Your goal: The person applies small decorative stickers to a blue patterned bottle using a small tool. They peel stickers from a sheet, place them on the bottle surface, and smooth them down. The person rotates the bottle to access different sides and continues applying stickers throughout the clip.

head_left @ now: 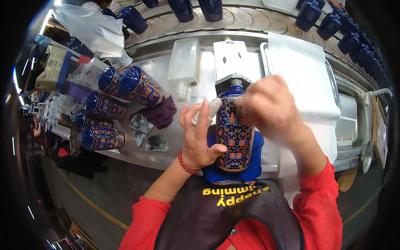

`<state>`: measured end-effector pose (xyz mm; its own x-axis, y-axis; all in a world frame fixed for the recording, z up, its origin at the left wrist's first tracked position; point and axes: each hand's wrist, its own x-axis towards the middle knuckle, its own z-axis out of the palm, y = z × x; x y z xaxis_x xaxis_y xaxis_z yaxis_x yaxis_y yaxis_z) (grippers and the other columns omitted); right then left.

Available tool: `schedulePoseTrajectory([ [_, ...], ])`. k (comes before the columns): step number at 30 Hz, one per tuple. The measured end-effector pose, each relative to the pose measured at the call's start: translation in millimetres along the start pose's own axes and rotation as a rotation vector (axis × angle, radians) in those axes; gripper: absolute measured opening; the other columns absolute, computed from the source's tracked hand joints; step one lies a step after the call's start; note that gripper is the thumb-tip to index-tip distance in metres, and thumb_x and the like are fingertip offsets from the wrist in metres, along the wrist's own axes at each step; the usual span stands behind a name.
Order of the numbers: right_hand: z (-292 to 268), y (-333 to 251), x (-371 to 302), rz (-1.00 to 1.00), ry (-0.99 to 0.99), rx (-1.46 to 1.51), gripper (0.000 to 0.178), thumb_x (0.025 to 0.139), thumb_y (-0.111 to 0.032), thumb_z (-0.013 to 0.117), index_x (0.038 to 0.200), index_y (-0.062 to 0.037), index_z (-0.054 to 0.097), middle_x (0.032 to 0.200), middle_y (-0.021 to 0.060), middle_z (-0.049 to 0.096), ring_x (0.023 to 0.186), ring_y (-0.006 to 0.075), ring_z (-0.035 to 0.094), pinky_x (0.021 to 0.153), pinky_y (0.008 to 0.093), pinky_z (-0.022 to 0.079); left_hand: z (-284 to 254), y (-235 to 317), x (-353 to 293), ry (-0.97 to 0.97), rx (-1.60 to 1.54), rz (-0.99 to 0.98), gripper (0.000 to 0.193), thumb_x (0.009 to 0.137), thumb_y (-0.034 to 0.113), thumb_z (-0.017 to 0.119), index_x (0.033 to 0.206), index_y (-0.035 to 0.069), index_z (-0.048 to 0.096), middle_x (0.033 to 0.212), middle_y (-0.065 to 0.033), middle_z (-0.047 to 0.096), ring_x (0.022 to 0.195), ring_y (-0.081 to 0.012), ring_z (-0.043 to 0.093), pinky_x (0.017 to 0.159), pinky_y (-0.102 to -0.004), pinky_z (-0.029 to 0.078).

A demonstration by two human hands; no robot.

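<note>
A dark blue bottle (235, 133) with a colourful floral pattern lies before me, its neck pointing away. Under its lower end is a blue cloth (256, 154), and its neck sits at a dark angular rest (223, 85). My left hand (198, 137) is at the bottle's left side, fingers spread, the thumb against the pattern. One of its fingertips wears a whitish cover and reaches the bottle's shoulder. Over the upper right side of the bottle is my right hand (266, 108), smeared by motion. Whether it holds anything is hidden.
Several patterned bottles (104, 106) stand at the left, near a purple cloth (160, 112) and greenish flat pieces (156, 143). A clear bottle (183, 62) lies beyond. White sheeting (302, 79) covers the right side. Plain blue bottles (308, 16) line a curved conveyor (246, 18) at the back.
</note>
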<state>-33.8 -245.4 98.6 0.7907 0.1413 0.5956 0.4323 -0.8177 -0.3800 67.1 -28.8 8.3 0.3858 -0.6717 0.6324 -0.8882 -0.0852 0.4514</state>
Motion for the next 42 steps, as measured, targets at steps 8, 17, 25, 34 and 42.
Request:
schedulePoseTrajectory([
  [8,-14,1,-27,0.495,0.143,0.230,0.013,0.089,-0.004,0.073,0.100,0.0018,0.069,0.086,0.0058,0.064,0.075,0.0125,0.061,0.065,0.0255,0.046,-1,-5,27,-0.162,0.033,0.066,0.095,0.098,0.076,0.037,0.149,-0.002,0.051,0.139,-0.0193,0.061,0.136,-0.0359,0.039,0.119,-0.0580,0.011],
  [17,0,-3,-63,0.597,0.235,0.347,0.014,0.091,-0.007,0.074,0.101,0.0012,0.069,0.088,0.0052,0.064,0.078,0.0110,0.059,0.068,0.0242,0.045,-6,3,38,-0.223,0.201,0.145,0.096,0.094,0.080,0.037,0.146,0.002,0.056,0.141,-0.0166,0.061,0.137,-0.0348,0.037,0.118,-0.0622,0.007],
  [25,-2,-8,-59,0.615,0.234,0.341,0.015,0.090,-0.006,0.074,0.101,0.0017,0.069,0.089,0.0063,0.066,0.080,0.0120,0.061,0.070,0.0244,0.046,-10,15,36,-0.326,0.235,0.117,0.106,0.091,0.084,0.033,0.155,0.000,0.043,0.136,-0.0138,0.061,0.141,-0.0355,0.032,0.119,-0.0632,0.005],
  [34,3,-3,-65,0.449,0.175,0.279,0.013,0.087,-0.002,0.073,0.099,0.0015,0.069,0.088,0.0064,0.066,0.080,0.0125,0.063,0.070,0.0268,0.049,-11,15,27,-0.268,0.129,0.122,0.112,0.090,0.085,0.036,0.158,-0.004,0.035,0.141,-0.0163,0.058,0.143,-0.0364,0.031,0.117,-0.0657,0.008],
  [42,1,-3,19,0.027,0.164,-0.136,0.015,0.077,-0.016,0.074,0.086,-0.0102,0.064,0.079,0.0065,0.055,0.074,0.0250,0.059,0.070,0.0396,0.045,-2,25,-25,-0.061,-0.023,-0.052,0.110,0.096,0.078,0.041,0.157,-0.012,0.026,0.137,-0.0280,0.057,0.142,-0.0417,0.037,0.119,-0.0619,0.010],
])
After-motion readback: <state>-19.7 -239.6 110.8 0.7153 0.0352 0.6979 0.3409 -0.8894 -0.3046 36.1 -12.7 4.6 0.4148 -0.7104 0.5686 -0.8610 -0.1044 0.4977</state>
